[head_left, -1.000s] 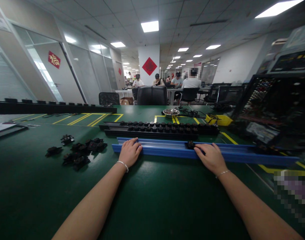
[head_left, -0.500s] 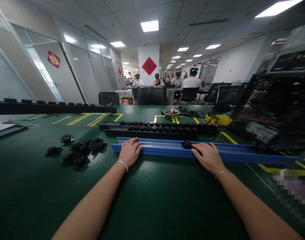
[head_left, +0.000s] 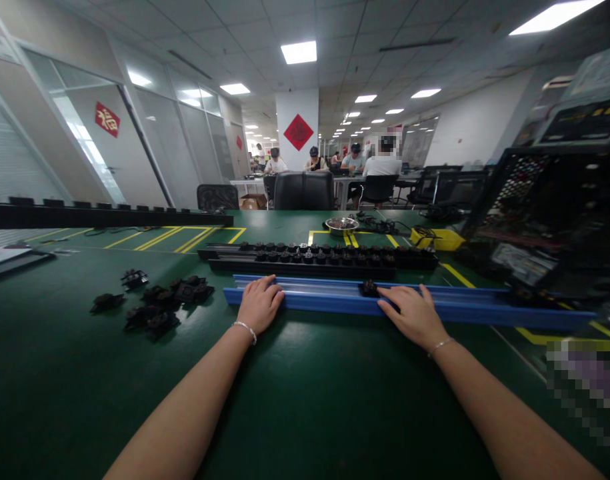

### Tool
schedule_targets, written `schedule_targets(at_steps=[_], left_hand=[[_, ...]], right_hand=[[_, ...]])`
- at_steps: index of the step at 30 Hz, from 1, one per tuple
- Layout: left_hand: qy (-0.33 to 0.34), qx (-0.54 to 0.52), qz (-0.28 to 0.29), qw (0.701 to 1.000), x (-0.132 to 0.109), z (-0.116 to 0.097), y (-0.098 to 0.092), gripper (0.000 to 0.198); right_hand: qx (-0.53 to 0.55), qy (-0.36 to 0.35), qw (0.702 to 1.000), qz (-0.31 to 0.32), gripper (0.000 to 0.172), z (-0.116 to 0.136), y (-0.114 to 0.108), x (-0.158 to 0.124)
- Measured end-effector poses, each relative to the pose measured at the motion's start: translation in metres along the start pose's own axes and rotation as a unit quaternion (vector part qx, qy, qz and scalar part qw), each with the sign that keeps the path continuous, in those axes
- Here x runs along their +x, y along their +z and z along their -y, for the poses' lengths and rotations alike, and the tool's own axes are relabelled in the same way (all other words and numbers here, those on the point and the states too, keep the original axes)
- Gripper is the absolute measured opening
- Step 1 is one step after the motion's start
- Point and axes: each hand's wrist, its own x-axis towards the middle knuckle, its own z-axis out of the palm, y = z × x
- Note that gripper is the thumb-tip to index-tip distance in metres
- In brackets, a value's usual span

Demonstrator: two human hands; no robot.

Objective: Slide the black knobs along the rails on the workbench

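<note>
A long blue rail (head_left: 325, 298) lies across the green table in front of me. My left hand (head_left: 259, 304) rests flat on its left part, fingers over the front edge. My right hand (head_left: 413, 315) lies on the rail further right, fingertips against a small black part (head_left: 369, 288) seated in the rail's channel. Behind the blue rail lies a black rail (head_left: 305, 260) carrying a row of several black parts. A loose pile of black parts (head_left: 159, 303) sits on the table to my left.
A long black strip (head_left: 105, 215) runs along the far left of the table. A metal bowl (head_left: 341, 225) and a yellow tray (head_left: 437, 239) stand at the back. A black mesh machine case (head_left: 549, 220) fills the right. Several people sit at a far table.
My right hand has slid left along the blue rail, and the small black part has moved left with it. My left hand has stayed in place.
</note>
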Motion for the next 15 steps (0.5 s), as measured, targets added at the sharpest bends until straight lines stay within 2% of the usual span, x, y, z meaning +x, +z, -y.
schedule_targets(at_steps=[15], left_hand=[[-0.019, -0.031, -0.001, 0.999, -0.0031, -0.0003, 0.0032, 0.039]], right_hand=[[-0.012, -0.004, 1.000, 0.022, 0.049, 0.0084, -0.0031, 0.0011]])
